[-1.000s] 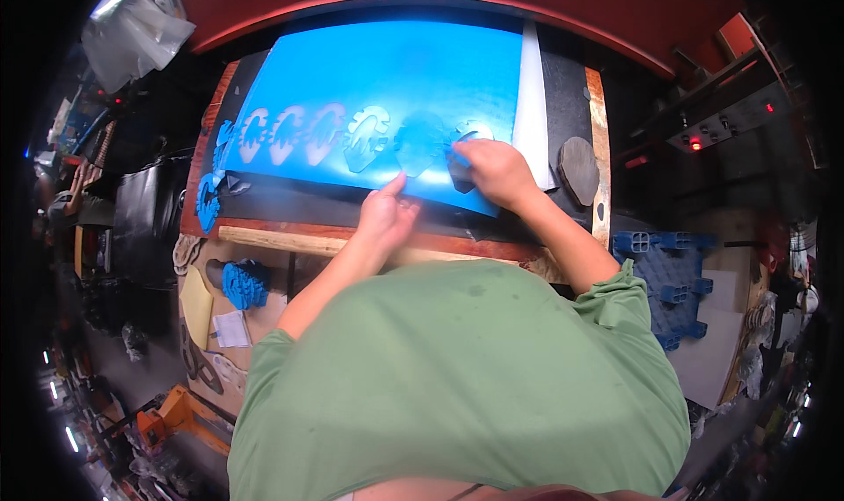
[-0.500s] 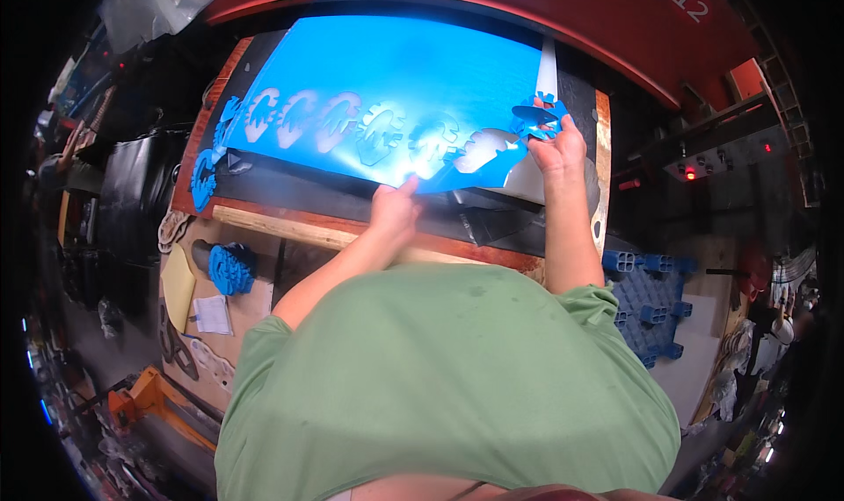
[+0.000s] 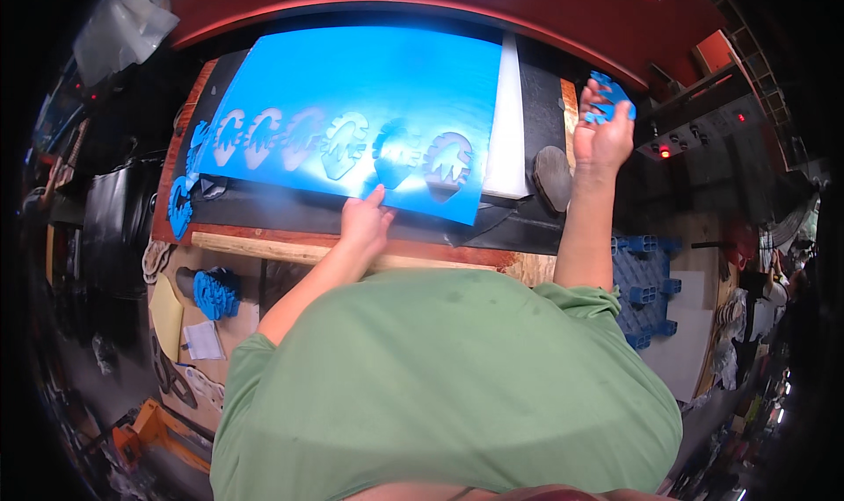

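Head camera view: a large bright blue sheet (image 3: 352, 97) lies flat on the dark press bed (image 3: 527, 105), bearing a row of six die-cut shield-shaped outlines along its near edge, some emptied and showing the dark surface beneath. Left hand (image 3: 365, 224) rests on the sheet's near edge, index finger extended flat, nothing gripped. Right hand (image 3: 602, 136) is raised beside the bed's right side, fingers closed around a blue cut-out piece (image 3: 609, 97) of ragged outline. A stack of blue cut pieces (image 3: 215, 292) sits on the lower bench at left.
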Tool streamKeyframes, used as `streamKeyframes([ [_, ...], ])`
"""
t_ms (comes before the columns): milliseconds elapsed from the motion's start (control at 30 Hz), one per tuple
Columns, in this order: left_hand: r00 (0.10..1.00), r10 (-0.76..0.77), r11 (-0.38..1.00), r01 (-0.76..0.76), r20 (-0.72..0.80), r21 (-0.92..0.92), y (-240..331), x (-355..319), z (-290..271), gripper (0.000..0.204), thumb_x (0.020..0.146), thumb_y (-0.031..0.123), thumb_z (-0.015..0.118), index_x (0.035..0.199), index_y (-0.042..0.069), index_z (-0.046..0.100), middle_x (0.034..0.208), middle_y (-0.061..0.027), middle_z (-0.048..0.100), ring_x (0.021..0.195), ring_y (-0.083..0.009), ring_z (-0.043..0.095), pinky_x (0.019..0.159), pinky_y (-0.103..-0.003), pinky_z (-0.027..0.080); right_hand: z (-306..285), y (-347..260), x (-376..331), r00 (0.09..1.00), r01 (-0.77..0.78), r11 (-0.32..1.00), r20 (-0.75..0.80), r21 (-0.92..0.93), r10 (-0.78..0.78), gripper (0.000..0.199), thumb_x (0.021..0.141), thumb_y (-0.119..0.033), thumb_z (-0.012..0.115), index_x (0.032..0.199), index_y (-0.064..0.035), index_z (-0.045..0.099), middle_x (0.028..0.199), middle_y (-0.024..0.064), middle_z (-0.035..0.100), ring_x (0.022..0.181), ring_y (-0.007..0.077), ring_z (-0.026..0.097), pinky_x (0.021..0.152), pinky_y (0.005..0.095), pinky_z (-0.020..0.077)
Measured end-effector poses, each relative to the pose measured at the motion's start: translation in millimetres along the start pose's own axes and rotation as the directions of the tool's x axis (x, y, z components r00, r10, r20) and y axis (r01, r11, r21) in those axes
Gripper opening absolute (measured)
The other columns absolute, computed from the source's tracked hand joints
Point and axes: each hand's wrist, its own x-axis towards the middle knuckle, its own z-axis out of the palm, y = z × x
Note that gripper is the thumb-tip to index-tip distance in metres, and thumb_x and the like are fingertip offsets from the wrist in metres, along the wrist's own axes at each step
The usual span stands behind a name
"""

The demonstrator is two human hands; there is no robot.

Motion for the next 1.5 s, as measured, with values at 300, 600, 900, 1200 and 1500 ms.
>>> streamKeyframes([
  [300, 0.958, 0.025, 0.974, 0.042, 0.287, -0.224, 10, -10, 0, 0.026, 0.102, 0.02, 0.051, 0.124, 0.006, 0.054, 0.121, -0.0067, 0.062, 0.112, -0.0222, 0.058, 0.101, -0.041, 0.044, 53, 128, -124, 0.577, 0.482, 0.509, 0.695, -0.714, 0.429, 0.042, 0.097, -0.022, 0.055, 0.135, -0.0047, 0.052, 0.128, 0.0199, 0.06, 0.114, 0.0327, 0.06, 0.099, 0.0408, 0.0454],
  [600, 0.971, -0.05, 0.986, 0.085, 0.233, -0.142, 23, -21, 14, 0.034, 0.107, 0.031, 0.039, 0.123, 0.005, 0.053, 0.121, -0.0116, 0.061, 0.112, -0.025, 0.058, 0.102, -0.045, 0.044, 40, 122, -123, 0.481, 0.429, 0.403, 0.582, -0.808, 0.655, 0.045, 0.095, -0.037, 0.056, 0.125, -0.0037, 0.06, 0.117, 0.0219, 0.064, 0.107, 0.0369, 0.063, 0.093, 0.0441, 0.0484],
  [900, 0.99, -0.094, 0.983, 0.109, 0.103, -0.149, 3, -17, 16, 0.033, 0.105, 0.029, 0.047, 0.129, 0.006, 0.049, 0.124, -0.0131, 0.06, 0.12, -0.0276, 0.055, 0.108, -0.045, 0.04, 41, 131, -38, 0.685, -0.591, 0.67, 0.159, -0.449, 0.711, 0.038, 0.103, -0.03, 0.051, 0.122, 0.0018, 0.054, 0.111, 0.0153, 0.065, 0.095, 0.0252, 0.066, 0.084, 0.0393, 0.0546],
  [1200, 0.941, 0.304, 0.843, -0.192, -0.15, 0.503, 28, -51, -7, 0.028, 0.09, 0.019, 0.071, 0.102, 0.006, 0.05, 0.082, -0.0022, 0.051, 0.072, -0.0096, 0.051, 0.057, -0.027, 0.044, 41, 110, -79, 0.734, -0.446, 0.716, 0.239, -0.536, 0.636, 0.032, 0.101, -0.033, 0.054, 0.114, -0.0048, 0.06, 0.091, 0.0024, 0.061, 0.077, 0.0116, 0.053, 0.065, 0.03, 0.044],
  [1500, 0.795, 0.394, 0.24, -0.573, 0.46, 0.784, 30, 10, 102, 0.062, 0.076, 0.054, 0.078, 0.094, -0.004, 0.064, 0.09, -0.0221, 0.068, 0.083, -0.034, 0.067, 0.073, -0.043, 0.053, -1, 108, -84, 0.876, -0.065, 0.664, 0.277, -0.745, 0.395, 0.041, 0.102, -0.033, 0.051, 0.121, 0.0016, 0.061, 0.118, 0.0114, 0.062, 0.111, 0.0217, 0.055, 0.099, 0.0334, 0.0411],
])
